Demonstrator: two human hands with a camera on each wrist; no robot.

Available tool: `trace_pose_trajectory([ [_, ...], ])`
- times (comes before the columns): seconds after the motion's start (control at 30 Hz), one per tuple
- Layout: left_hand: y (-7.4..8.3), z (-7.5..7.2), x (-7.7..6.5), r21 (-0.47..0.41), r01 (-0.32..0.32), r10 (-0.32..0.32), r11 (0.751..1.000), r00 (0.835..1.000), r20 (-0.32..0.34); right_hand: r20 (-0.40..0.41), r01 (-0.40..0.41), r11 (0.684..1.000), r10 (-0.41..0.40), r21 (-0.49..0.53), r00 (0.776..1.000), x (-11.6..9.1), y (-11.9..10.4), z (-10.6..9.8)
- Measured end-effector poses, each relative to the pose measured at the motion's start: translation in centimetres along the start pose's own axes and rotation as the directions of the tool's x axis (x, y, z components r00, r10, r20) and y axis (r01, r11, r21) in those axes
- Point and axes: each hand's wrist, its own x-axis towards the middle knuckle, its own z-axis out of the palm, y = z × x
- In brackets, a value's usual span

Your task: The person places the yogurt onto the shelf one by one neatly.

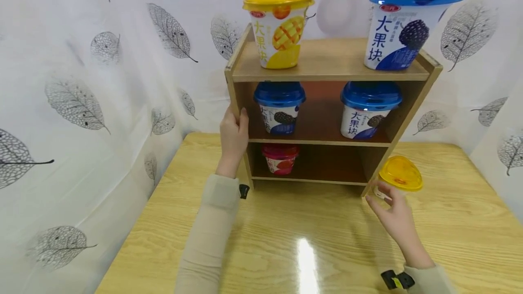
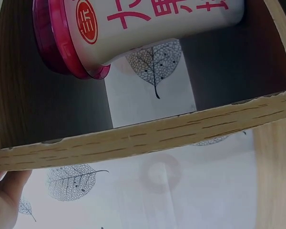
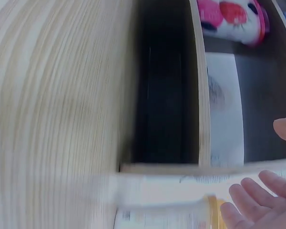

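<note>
A small wooden shelf (image 1: 312,142) stands on the table. The left hand (image 1: 234,136) grips the shelf's left side panel, its thumb at the front edge; in the left wrist view only part of this hand (image 2: 7,195) shows below the panel. Beside the shelf's lower right side is a yellow-lidded cup (image 1: 400,173). The right hand (image 1: 393,212) reaches towards it, thumb and fingers spread apart. In the right wrist view, the fingertips (image 3: 231,210) are at the yellow lid (image 3: 214,212); whether they touch it I cannot tell.
On the shelf's top stand a yellow mango cup (image 1: 279,26) and a blue-lidded blackberry cup (image 1: 402,26). Two blue-lidded cups, left (image 1: 279,110) and right (image 1: 365,112), occupy the middle level. A pink-lidded cup (image 1: 280,160) sits lower left. A leaf-patterned curtain (image 1: 122,103) hangs behind.
</note>
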Motion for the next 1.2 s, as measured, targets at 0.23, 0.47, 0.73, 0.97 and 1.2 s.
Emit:
trace_pose_trajectory([
  [0.23,-0.1,0.0,-0.1,-0.014,-0.006,0.006,1.0,1.0,0.006,-0.088,-0.06,0.995,0.053,-0.076,0.995,-0.3,1.1,-2.3],
  [0.47,-0.2,0.0,-0.2,-0.009,-0.016,0.016,1.0,1.0,-0.007,-0.227,-0.009,0.991,-0.022,-0.135,0.974,1.5,0.3,-3.5],
  [0.73,-0.1,0.1,-0.1,0.006,-0.026,0.026,1.0,1.0,-0.016,-0.179,-0.034,0.893,-0.052,-0.448,0.983,5.2,0.9,-3.8],
  [0.97,0.3,0.0,-0.2,0.006,-0.01,0.01,1.0,1.0,-0.003,0.036,-0.071,0.755,0.124,-0.652,0.992,6.6,1.9,-3.5],
  [1.2,0.2,-0.2,-0.2,-0.003,-0.007,0.007,1.0,1.0,0.008,0.057,-0.045,0.749,0.11,-0.661,0.992,6.6,2.6,-3.2],
])
